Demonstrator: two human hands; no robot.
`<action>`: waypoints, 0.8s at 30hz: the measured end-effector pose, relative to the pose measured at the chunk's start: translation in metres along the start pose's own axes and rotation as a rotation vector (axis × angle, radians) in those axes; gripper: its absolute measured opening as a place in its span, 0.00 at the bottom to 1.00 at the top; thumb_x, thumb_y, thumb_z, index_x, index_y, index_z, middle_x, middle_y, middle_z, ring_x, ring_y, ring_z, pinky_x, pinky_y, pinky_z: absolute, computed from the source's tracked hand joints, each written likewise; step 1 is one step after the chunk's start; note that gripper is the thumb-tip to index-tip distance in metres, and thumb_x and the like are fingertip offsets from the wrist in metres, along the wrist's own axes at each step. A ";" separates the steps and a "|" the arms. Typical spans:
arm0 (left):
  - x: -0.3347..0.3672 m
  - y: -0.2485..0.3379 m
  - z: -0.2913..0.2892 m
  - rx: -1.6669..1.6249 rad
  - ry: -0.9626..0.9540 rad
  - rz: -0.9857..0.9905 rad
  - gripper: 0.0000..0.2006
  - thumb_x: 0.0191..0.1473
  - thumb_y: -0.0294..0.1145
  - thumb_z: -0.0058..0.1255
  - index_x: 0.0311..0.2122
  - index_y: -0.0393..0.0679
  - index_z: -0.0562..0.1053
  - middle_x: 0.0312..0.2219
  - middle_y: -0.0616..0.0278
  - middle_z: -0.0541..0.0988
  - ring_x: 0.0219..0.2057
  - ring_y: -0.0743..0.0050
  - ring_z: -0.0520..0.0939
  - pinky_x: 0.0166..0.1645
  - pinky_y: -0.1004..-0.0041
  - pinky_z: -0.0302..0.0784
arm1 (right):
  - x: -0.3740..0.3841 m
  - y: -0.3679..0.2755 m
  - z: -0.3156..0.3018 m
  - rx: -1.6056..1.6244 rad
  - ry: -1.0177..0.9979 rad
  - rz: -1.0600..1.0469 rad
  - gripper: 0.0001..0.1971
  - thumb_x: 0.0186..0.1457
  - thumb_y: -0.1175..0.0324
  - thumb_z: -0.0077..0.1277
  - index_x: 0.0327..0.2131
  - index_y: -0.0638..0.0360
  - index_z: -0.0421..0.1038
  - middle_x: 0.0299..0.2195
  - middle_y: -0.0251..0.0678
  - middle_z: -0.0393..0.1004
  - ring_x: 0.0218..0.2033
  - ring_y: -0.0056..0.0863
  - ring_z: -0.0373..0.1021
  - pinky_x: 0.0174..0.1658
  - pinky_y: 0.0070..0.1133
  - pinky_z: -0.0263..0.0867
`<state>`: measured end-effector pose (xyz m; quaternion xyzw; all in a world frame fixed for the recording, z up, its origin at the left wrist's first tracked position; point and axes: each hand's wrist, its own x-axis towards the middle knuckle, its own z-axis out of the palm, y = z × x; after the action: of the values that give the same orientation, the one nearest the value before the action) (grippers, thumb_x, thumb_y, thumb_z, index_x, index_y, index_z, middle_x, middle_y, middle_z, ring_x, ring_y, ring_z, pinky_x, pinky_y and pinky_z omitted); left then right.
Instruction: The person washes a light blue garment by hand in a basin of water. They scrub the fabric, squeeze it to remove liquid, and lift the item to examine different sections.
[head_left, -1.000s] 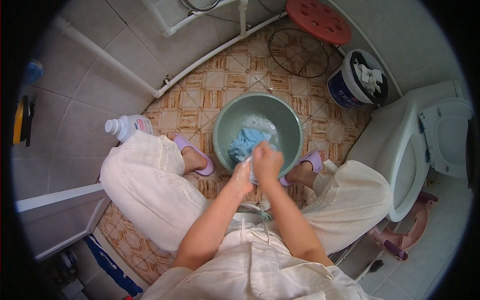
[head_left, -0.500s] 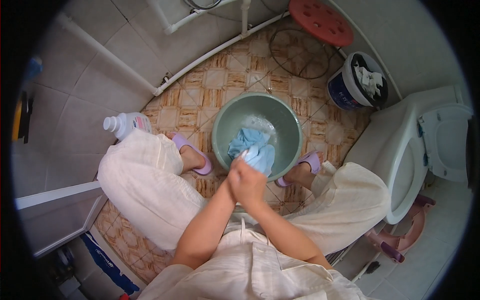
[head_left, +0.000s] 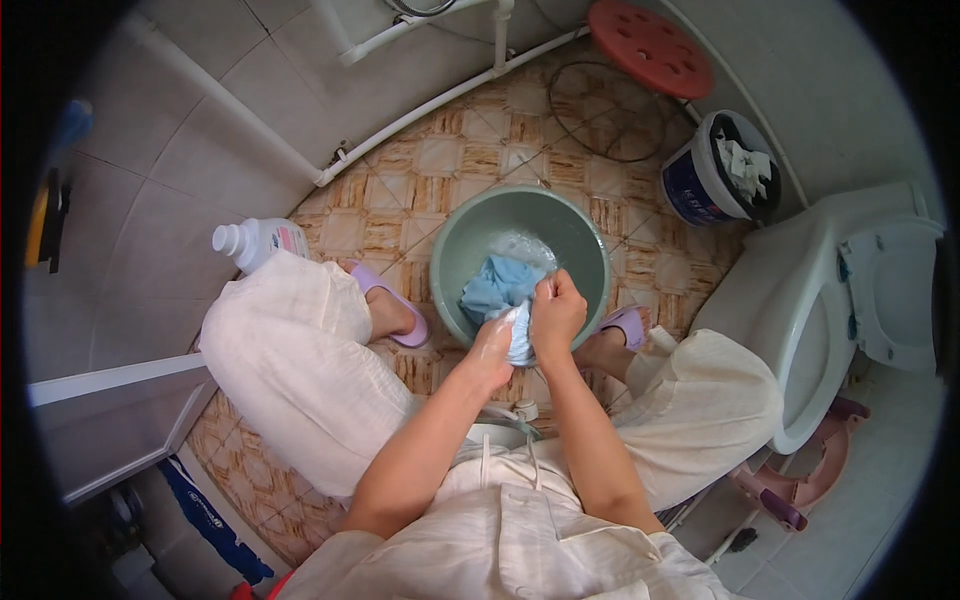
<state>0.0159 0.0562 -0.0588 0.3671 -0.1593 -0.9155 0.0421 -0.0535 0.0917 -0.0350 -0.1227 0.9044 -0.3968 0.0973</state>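
A light blue cloth (head_left: 497, 284) lies bunched in a green basin (head_left: 449, 247) on the floor between my feet. Its near part is drawn up over the basin's front rim, stretched between my hands. My left hand (head_left: 492, 345) grips the cloth from the left, with white suds on its fingers. Closed in a fist, my right hand (head_left: 558, 314) holds the cloth's other side, a little farther and to the right. Foamy water shows at the bottom of the basin behind the cloth.
A white detergent bottle (head_left: 262, 244) stands beyond my left knee. To the right are a toilet (head_left: 800, 345), a bucket (head_left: 697, 181) with crumpled paper, and a pink plastic seat (head_left: 800, 468). A red stool (head_left: 651, 46) leans at the back wall, near white pipes (head_left: 430, 117).
My hands were together, one over the other, on the cloth. They have moved apart, the right one going right and farther, with the cloth spread between them.
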 end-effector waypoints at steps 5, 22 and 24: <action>0.010 0.002 -0.024 -0.460 -0.383 -0.011 0.17 0.55 0.40 0.31 0.48 0.45 0.62 0.35 0.64 0.66 0.36 0.71 0.67 0.41 0.73 0.64 | -0.050 -0.016 0.009 0.029 0.012 -0.440 0.05 0.41 0.70 0.48 0.17 0.57 0.65 0.13 0.48 0.64 0.17 0.47 0.64 0.23 0.33 0.60; 0.019 -0.011 -0.026 -0.342 -0.246 -0.015 0.11 0.55 0.38 0.34 0.37 0.45 0.66 0.30 0.67 0.71 0.32 0.74 0.72 0.37 0.72 0.69 | -0.045 -0.015 0.007 -0.009 0.052 -0.377 0.06 0.41 0.69 0.47 0.17 0.59 0.64 0.14 0.48 0.64 0.16 0.45 0.63 0.21 0.29 0.59; 0.016 -0.013 -0.028 -0.513 -0.507 -0.051 0.14 0.54 0.40 0.35 0.42 0.44 0.64 0.36 0.64 0.70 0.37 0.72 0.71 0.42 0.70 0.67 | -0.048 -0.038 -0.002 0.127 0.152 -0.703 0.06 0.42 0.70 0.46 0.17 0.59 0.64 0.13 0.47 0.65 0.15 0.44 0.63 0.20 0.30 0.59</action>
<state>0.0240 0.0584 -0.0931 0.1096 0.0796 -0.9884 0.0691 -0.0029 0.0825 -0.0011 -0.3898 0.7852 -0.4696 -0.1048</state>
